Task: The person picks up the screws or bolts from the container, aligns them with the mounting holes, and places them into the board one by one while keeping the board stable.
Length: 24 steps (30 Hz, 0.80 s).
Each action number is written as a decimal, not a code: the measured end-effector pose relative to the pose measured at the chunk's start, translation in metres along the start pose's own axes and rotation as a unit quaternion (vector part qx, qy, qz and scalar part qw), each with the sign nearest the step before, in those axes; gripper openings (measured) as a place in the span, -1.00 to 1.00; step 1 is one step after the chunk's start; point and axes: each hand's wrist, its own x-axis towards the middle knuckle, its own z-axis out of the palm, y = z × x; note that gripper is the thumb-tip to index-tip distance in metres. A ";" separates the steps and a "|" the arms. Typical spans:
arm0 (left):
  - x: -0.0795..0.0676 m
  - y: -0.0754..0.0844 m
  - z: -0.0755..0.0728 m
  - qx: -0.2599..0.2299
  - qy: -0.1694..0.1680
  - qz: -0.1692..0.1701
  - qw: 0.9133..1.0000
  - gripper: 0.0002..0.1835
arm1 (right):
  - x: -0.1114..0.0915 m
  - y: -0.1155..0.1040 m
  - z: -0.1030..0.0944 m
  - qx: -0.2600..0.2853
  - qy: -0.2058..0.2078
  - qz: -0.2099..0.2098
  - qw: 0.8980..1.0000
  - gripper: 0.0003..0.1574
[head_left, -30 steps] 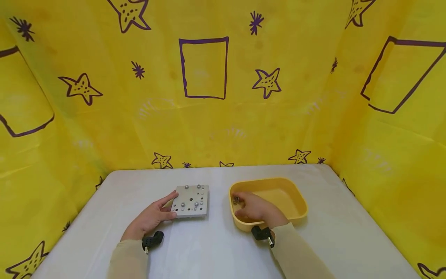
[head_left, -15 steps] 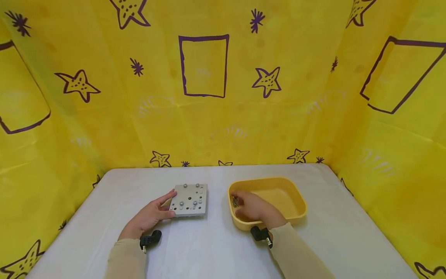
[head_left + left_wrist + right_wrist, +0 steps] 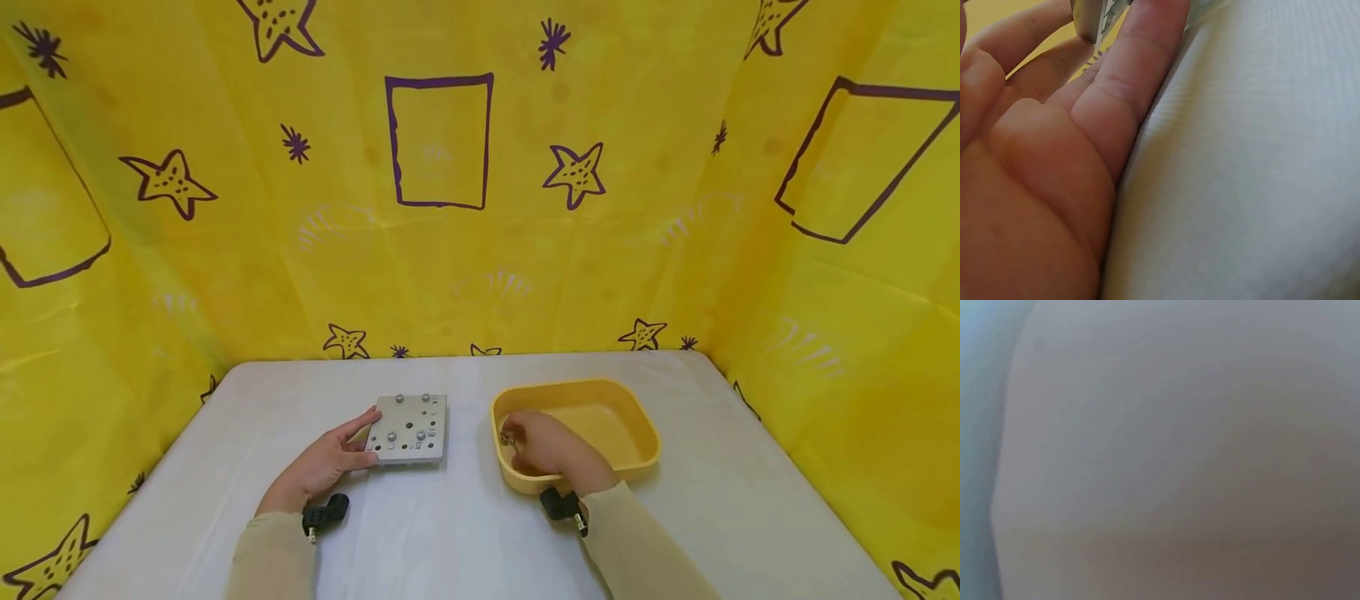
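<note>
A square metal plate point(image 3: 408, 412) with several holes lies on the left of the table, socket-head screws standing in its top. My left hand point(image 3: 322, 468) grips its left edge, thumb at the near corner and fingers at the far one. In the left wrist view, a bit of the metal plate point(image 3: 1088, 19) shows between thumb and fingers. My right hand point(image 3: 551, 446) reaches into the left end of a yellow tray point(image 3: 630, 467), fingers curled, pinching a small metal screw point(image 3: 506, 437). Its fingertips are partly hidden. Only blurred skin fills the right wrist view.
The white tabletop point(image 3: 472, 533) runs back to a yellow cloth wall point(image 3: 442, 275) with purple drawings. Similar yellow cloth closes off the left and right sides. The tray's raised rim surrounds my right hand.
My right fingers have shifted slightly among the small metal parts in the tray and drawn closer together; a screw now shows at the fingertips. The left hand and plate stay put.
</note>
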 end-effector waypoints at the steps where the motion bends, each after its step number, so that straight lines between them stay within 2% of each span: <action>1: 0.000 -0.001 0.000 -0.001 -0.001 0.000 1.000 -0.07 | -0.001 0.001 0.001 -0.003 0.000 -0.009 1.000 -0.56; 4: 0.000 -0.001 0.001 -0.003 -0.002 0.001 1.000 -0.07 | -0.001 0.003 0.002 -0.013 -0.003 -0.034 0.999 -0.61; 9: 0.000 -0.001 0.001 -0.017 -0.005 -0.002 1.000 -0.08 | 0.000 0.004 0.002 -0.021 -0.013 -0.041 0.999 -0.68; 18: 0.002 -0.001 0.002 -0.029 -0.003 -0.017 0.999 -0.08 | -0.001 -0.001 -0.001 -0.019 -0.011 0.008 1.000 -0.76; 24: 0.001 -0.001 0.001 -0.021 0.000 -0.014 1.000 -0.08 | -0.006 -0.006 -0.007 -0.036 0.024 0.030 0.999 -0.95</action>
